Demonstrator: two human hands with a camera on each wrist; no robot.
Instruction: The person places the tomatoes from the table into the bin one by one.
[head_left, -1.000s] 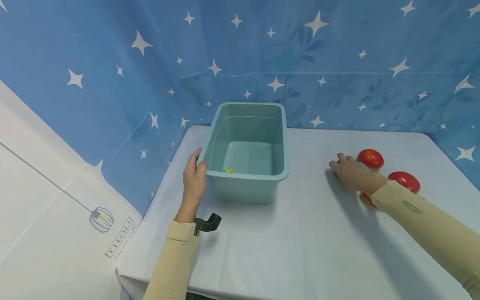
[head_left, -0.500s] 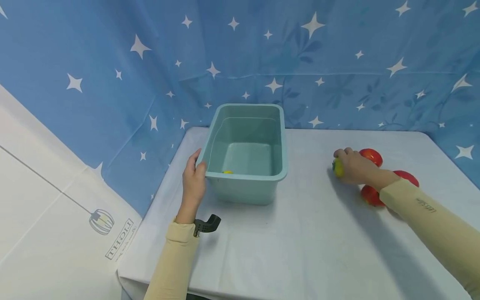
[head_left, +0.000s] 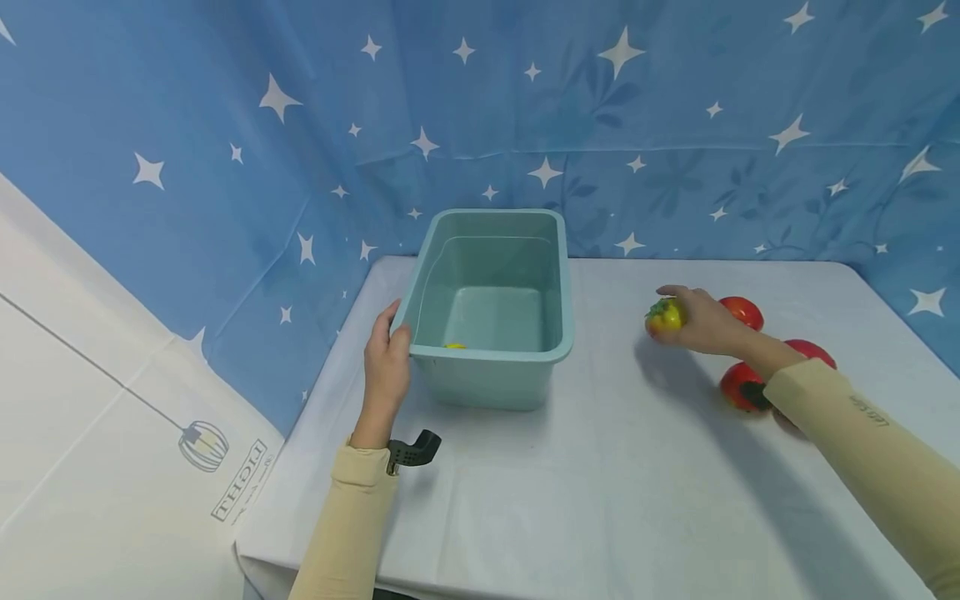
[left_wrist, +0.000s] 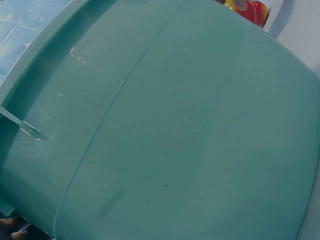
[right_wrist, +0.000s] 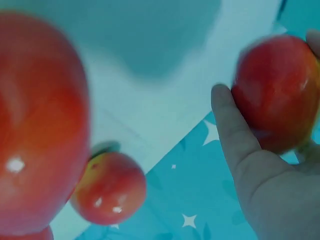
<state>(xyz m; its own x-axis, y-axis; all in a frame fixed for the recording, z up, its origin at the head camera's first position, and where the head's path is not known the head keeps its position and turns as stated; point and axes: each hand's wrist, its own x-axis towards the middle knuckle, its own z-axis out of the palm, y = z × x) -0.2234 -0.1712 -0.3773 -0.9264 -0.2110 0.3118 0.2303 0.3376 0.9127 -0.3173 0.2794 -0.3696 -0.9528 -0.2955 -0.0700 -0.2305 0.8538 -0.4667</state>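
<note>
Head, right hand (head_left: 705,321): fingers clamped on fruit (head_left: 665,320), now shifted left, seemingly parted from 3 red fruits (head_left: 742,312) right of the fingers.
Head, left hand (head_left: 386,358): fingers gripping bin (head_left: 487,379) rim.
Left wrist, bin: grip not clear here.
Right wrist, fruit: within the fingers.

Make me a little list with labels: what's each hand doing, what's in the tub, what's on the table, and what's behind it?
Left hand: grips the rim of the blue-green tub
Right hand: holds a red-and-yellow fruit with a green top
In the tub: something yellow, mostly hidden by the near rim
On the white table: the tub, plus at least three red fruits to its right, partly hidden by the right arm
Behind the table: blue cloth with white stars
</note>
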